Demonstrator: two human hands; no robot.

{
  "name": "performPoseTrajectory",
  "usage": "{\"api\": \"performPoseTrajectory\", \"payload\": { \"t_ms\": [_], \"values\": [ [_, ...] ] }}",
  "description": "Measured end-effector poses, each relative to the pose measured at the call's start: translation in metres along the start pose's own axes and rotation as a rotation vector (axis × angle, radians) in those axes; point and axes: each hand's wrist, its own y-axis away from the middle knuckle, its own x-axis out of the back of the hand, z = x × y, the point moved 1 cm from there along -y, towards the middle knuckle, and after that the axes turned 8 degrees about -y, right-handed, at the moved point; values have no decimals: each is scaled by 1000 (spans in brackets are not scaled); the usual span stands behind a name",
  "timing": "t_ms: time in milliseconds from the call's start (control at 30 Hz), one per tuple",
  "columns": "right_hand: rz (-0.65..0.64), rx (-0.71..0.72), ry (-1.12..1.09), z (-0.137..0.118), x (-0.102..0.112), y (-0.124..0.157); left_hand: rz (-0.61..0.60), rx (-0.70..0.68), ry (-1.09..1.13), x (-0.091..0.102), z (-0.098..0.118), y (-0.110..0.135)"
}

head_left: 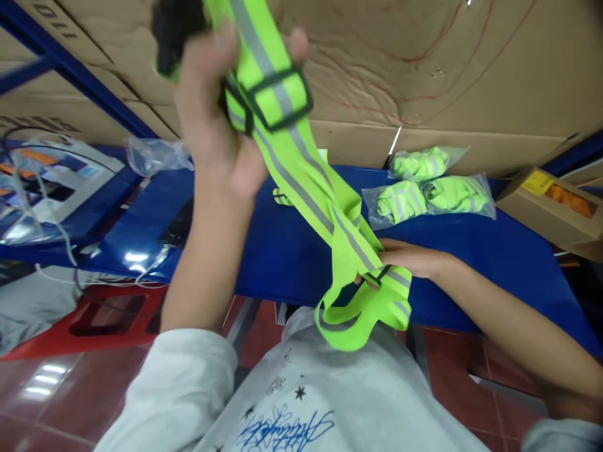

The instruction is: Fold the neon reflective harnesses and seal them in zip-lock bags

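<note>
Clearly, the work in hand is with a bright yellow-green fabric strap with grey reflective stripes (301, 191), which is in the air between the two hands, above the front edge of a blue, smooth table (292, 267) and partly before the person's body. The left hand (211, 110) is raised and holds the upper part of the strap, close to a black rectangular plastic buckle (289, 121); this hand is blurred, so I cannot tell how each finger presses. The right hand (402, 256) is lower and holds the strap in a narrow grip, near a thin black slider (384, 274), with some fingers hidden behind the fabric.

To handle it well, I think both hands should keep a light, even tension, because a hard pull may move the buckle along the band. It also seems wise to lay the layers flat one upon another, and to take out the fold in the middle before it is pressed into a crease.

As for direction, the long axis of the strap is a slant: it runs from the left hand, high and to the left, down to the right hand. Below the right hand, the lower end turns into a loose loop, which hangs in front of the pale printed shirt (377, 389).
</note>
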Motion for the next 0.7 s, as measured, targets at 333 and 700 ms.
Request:
{"api": "performPoseTrajectory", "payload": {
  "t_ms": [333,700],
  "values": [
    [715,571,830,15,2,1,82,216,-164,43,-50,38],
    [1036,589,653,2,-67,-5,101,173,-104,-22,-13,56]
  ]
}}
